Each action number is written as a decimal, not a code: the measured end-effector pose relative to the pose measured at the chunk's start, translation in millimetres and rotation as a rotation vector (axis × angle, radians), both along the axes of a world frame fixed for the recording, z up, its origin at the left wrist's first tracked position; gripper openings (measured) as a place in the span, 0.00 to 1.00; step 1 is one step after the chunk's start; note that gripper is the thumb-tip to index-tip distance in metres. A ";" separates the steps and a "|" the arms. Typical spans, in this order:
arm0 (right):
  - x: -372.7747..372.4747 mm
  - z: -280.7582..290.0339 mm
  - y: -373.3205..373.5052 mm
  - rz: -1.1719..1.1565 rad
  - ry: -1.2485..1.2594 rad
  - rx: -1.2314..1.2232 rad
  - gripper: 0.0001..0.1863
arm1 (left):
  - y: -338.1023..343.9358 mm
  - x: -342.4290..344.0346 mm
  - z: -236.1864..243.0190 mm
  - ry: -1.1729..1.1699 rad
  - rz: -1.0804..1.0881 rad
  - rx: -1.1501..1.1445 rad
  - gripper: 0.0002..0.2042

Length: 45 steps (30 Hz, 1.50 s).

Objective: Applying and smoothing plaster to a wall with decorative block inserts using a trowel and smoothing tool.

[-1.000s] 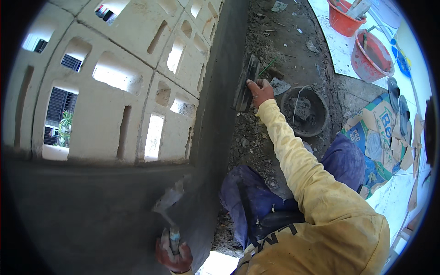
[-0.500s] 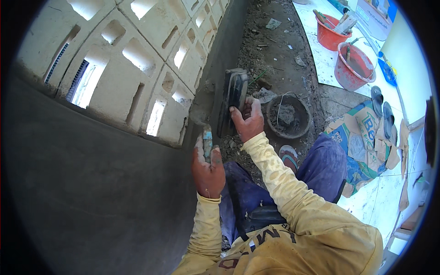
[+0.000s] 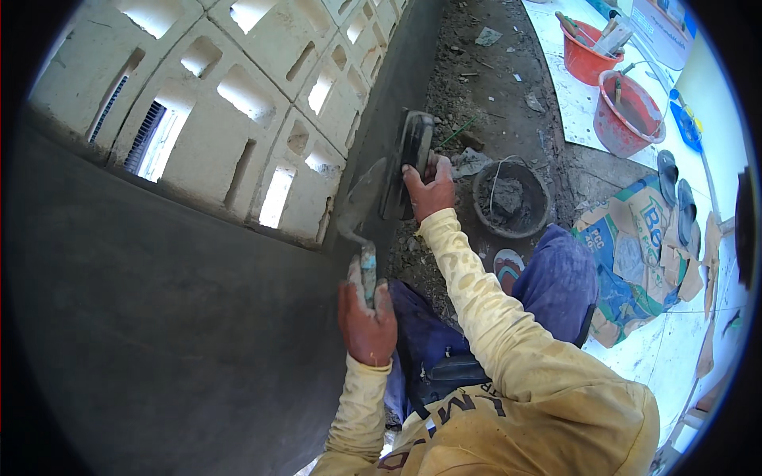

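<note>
My left hand [image 3: 368, 321] is closed round the worn blue handle of a pointing trowel [image 3: 365, 190], whose grey blade points away from me along the wall. Just beyond, my right hand [image 3: 430, 189] grips a dark plastering float [image 3: 409, 155], held on edge close to the grey plastered wall face [image 3: 381, 103]. Trowel blade and float lie side by side; whether they touch I cannot tell. A black bucket of mortar [image 3: 512, 198] stands on the dirt to the right of my right hand.
Pale pierced blocks [image 3: 214, 119] rise above smooth grey plaster [image 3: 175, 317] on the left. Two red buckets, one with tools [image 3: 591, 59] and one with liquid [image 3: 627, 123], stand at the far right. Slippers [image 3: 684, 210] lie on cement sacks [image 3: 635, 246]. Rubble covers the dirt strip [image 3: 492, 95].
The trowel has turned so its blade now shows broadly. My left hand has shifted slightly down, and the float has moved a little up and right. The whole view has shifted slightly.
</note>
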State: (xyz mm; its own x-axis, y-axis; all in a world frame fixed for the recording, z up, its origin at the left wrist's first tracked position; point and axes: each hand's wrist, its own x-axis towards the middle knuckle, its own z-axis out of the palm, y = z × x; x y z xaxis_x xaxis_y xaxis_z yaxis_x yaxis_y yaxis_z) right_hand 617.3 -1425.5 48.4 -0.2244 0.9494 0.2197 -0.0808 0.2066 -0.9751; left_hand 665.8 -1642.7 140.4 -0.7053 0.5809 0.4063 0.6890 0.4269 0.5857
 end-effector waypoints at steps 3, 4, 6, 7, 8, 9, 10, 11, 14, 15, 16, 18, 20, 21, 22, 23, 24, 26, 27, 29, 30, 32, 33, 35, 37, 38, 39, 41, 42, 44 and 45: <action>-7.5 -31.3 -1.9 0.212 0.250 -0.392 0.22 | -54.4 1.0 8.3 0.096 0.142 -0.020 0.19; -13.3 -39.6 -5.0 0.222 0.257 -0.440 0.22 | -75.6 1.7 14.1 0.144 0.214 -0.045 0.20; -23.7 -53.0 -12.6 0.277 0.271 -0.481 0.21 | -120.3 8.5 32.3 0.303 0.343 -0.162 0.25; -29.7 -57.9 -17.6 0.341 0.296 -0.575 0.20 | -139.3 9.1 41.8 0.362 0.365 -0.123 0.28; -35.6 -61.8 -22.7 0.333 0.290 -0.571 0.20 | -156.5 11.5 51.9 0.474 0.413 -0.141 0.30; -42.5 -64.2 -26.6 0.351 0.299 -0.575 0.20 | -172.2 19.7 64.5 0.359 0.482 -0.073 0.30; -49.3 -65.7 -30.2 0.368 0.309 -0.580 0.19 | -184.7 24.7 78.2 0.331 0.521 -0.050 0.30; -54.2 -66.6 -34.0 0.393 0.325 -0.621 0.18 | -195.0 22.4 94.2 0.694 0.550 -0.290 0.24; -67.1 -66.8 -36.0 0.370 0.325 -0.565 0.17 | -203.0 17.8 114.9 1.062 0.514 -0.475 0.19; -69.1 -66.8 -35.6 0.369 0.360 -0.543 0.17 | -202.4 14.9 117.5 1.027 0.509 -0.391 0.20; -70.4 -67.2 -34.2 0.358 0.349 -0.541 0.17 | -201.1 11.5 118.6 0.989 0.505 -0.306 0.20; -68.4 -70.3 -35.0 0.281 0.050 -0.286 0.16 | -198.2 3.7 116.3 0.909 0.499 -0.130 0.21; -65.1 -75.6 -42.1 0.331 -0.016 -0.378 0.17 | -196.0 -5.8 113.7 0.942 0.505 -0.096 0.21; -61.7 -79.8 -47.2 0.387 -0.007 -0.443 0.18 | -194.2 -10.5 112.2 0.979 0.513 -0.061 0.21; -56.8 -84.6 -54.5 0.416 -0.021 -0.500 0.19 | -191.4 -13.3 111.2 0.973 0.508 -0.062 0.21; -51.2 -89.8 -61.8 0.396 -0.026 -0.472 0.19 | -187.3 -15.7 110.9 0.994 0.503 -0.013 0.20; -45.3 -94.8 -69.0 0.354 -0.045 -0.486 0.19 | -182.1 -18.1 111.7 1.017 0.494 0.034 0.20; -37.9 -103.1 -75.1 0.335 0.021 -0.595 0.21 | -168.0 -20.5 114.0 1.022 0.465 0.047 0.19; -37.6 -105.5 -75.5 0.321 0.022 -0.547 0.21 | -160.3 -21.2 114.8 1.027 0.450 0.065 0.19; -37.1 -107.9 -77.5 0.224 0.088 -0.248 0.21 | -148.4 -17.7 115.0 0.840 0.934 0.387 0.18; -37.7 -108.2 -77.2 0.219 0.056 -0.256 0.21 | -145.4 -18.2 115.3 0.734 1.185 0.544 0.18; -39.9 -107.3 -77.4 0.278 -0.008 -0.045 0.20 | -146.6 -20.9 116.5 0.752 1.196 0.561 0.17; -40.8 -106.6 -78.0 0.281 0.003 -0.052 0.20 | -150.7 -23.9 118.2 0.896 0.987 0.397 0.17; -42.6 -105.4 -78.2 0.235 -0.032 0.104 0.20 | -162.2 -30.4 119.4 1.134 0.540 0.055 0.17; -46.0 -104.5 -75.8 0.238 -0.010 0.026 0.20 | -172.2 -34.5 115.8 1.225 0.289 -0.133 0.18; -47.4 -104.0 -72.9 0.210 -0.039 0.059 0.21 | -175.3 -34.5 113.2 1.202 0.362 -0.052 0.18; -49.0 -103.2 -68.5 0.183 -0.067 0.091 0.21 | -176.9 -34.6 111.0 1.176 0.437 0.029 0.18; -54.8 -99.2 -57.3 0.164 -0.084 0.072 0.21 | -175.9 -36.2 109.3 1.192 0.425 0.015 0.17; -58.4 -96.4 -50.6 0.149 -0.092 0.056 0.21 | -173.7 -36.9 108.8 1.206 0.420 0.010 0.17; -65.7 -91.0 -34.9 0.115 -0.114 0.061 0.21 | -168.4 -38.5 108.7 1.230 0.413 0.001 0.17; -69.8 -88.8 -26.1 0.083 -0.126 0.070 0.21 | -165.9 -39.3 109.3 1.242 0.411 -0.002 0.17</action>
State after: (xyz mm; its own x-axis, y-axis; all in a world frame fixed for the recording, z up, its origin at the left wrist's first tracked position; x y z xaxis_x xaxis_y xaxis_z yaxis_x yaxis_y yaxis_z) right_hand 547.5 -1451.6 -40.4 -0.3311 0.9100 0.2496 0.0219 0.2719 -0.9621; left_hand 626.5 -1808.7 249.7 0.0127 0.4158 0.9094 0.5858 0.7339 -0.3438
